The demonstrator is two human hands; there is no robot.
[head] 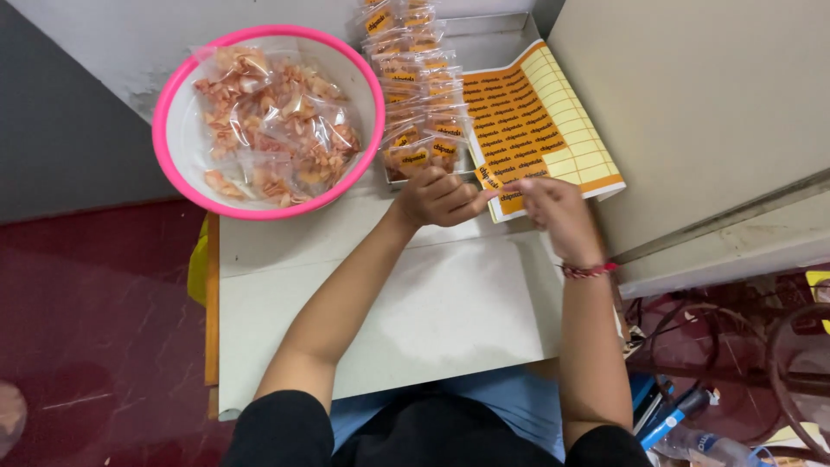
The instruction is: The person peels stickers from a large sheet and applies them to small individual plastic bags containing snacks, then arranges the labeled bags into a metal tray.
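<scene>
A yellow sheet of orange stickers (540,112) lies at the back right of the white table (450,303). My left hand (439,197) rests at the sheet's near left corner, fingers curled and pinching its edge. My right hand (558,207), with a red band at the wrist, meets it there, fingertips pinched at the same edge of the sheet. Whether a sticker is between the fingers is too small to tell. Just beyond my left hand lie rows of small clear snack packets with orange stickers (415,78).
A pink-rimmed white bowl (177,95) at the back left holds several clear packets of reddish snacks without stickers. A grey cabinet (718,112) stands close on the right. Cables and bottles lie on the floor at lower right; dark red floor is on the left.
</scene>
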